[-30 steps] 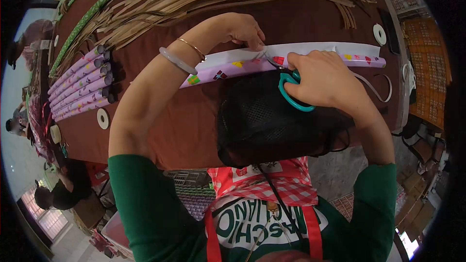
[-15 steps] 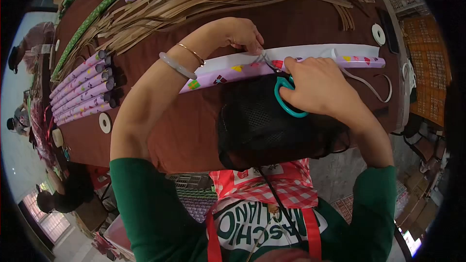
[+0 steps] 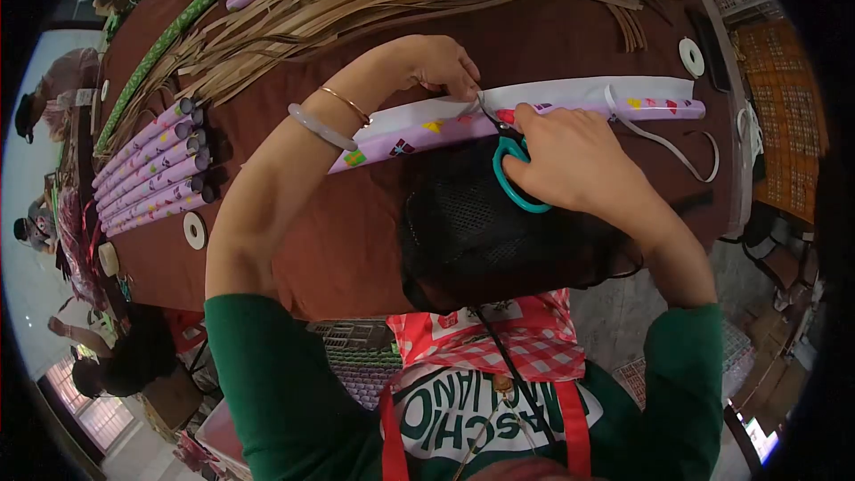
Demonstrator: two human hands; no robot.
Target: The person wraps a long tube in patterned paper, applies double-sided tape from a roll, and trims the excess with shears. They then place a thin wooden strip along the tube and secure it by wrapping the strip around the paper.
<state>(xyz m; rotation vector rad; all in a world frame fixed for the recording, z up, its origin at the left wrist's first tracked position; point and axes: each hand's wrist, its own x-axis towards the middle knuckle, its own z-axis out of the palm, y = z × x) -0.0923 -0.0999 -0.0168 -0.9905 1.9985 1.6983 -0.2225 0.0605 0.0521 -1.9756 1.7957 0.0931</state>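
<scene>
My right hand (image 3: 579, 156) is closed around teal-handled scissors (image 3: 504, 180). Their blades point away from me, over a purple patterned paper roll (image 3: 463, 128) with a white flap (image 3: 543, 93) along its far side. My left hand (image 3: 443, 69) is bent down at the flap, its fingertips pinched together close to the scissor tips. What they pinch is too small to make out. A thin white strip (image 3: 663, 148) loops over the roll beside my right hand and trails onto the brown cloth.
Long brown strips (image 3: 383, 13) lie across the far side. Finished-looking purple tubes (image 3: 151, 169) are stacked at left, near a tape roll (image 3: 195, 231). Another tape roll (image 3: 691, 58) lies far right. A black mesh bag (image 3: 481, 223) sits before me. People stand beyond the left edge.
My right hand and the scissors have shifted slightly left, closer to my left fingertips. The white strip's loop on the roll has also moved a little left.
</scene>
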